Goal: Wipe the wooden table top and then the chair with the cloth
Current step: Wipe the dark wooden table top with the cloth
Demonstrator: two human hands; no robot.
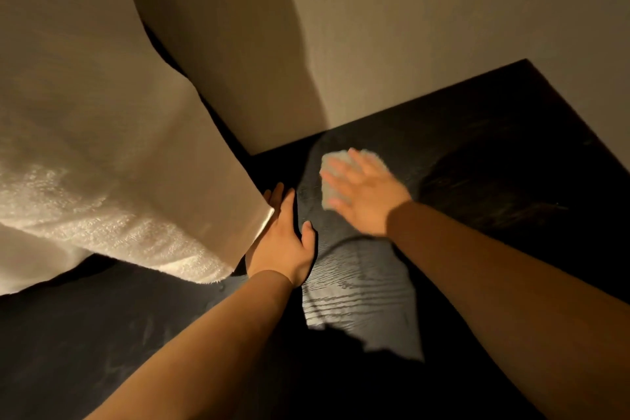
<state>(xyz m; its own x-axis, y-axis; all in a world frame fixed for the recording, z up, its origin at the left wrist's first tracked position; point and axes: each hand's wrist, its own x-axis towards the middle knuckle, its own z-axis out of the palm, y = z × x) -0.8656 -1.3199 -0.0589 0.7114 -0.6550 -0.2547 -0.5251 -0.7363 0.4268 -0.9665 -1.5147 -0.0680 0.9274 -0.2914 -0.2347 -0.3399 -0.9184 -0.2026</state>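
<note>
Table top [358, 297]: dark wood, near black, open grain w/ fine ridged lines; semi-gloss where light falls, rest reads matt. Cloth [335, 164]: pale, soft, fluffy pile by the look, but blurred so weave unclear. White towel [85, 201] at left: terry, looped nubby pile on lower part; upper part & edge band flat, smooth weave, matt. Dark sheet [85, 334] below it: smooth fabric, slight wrinkles, faint sheen. Wall [409, 27]: plain, matt, v. fine texture.
</note>
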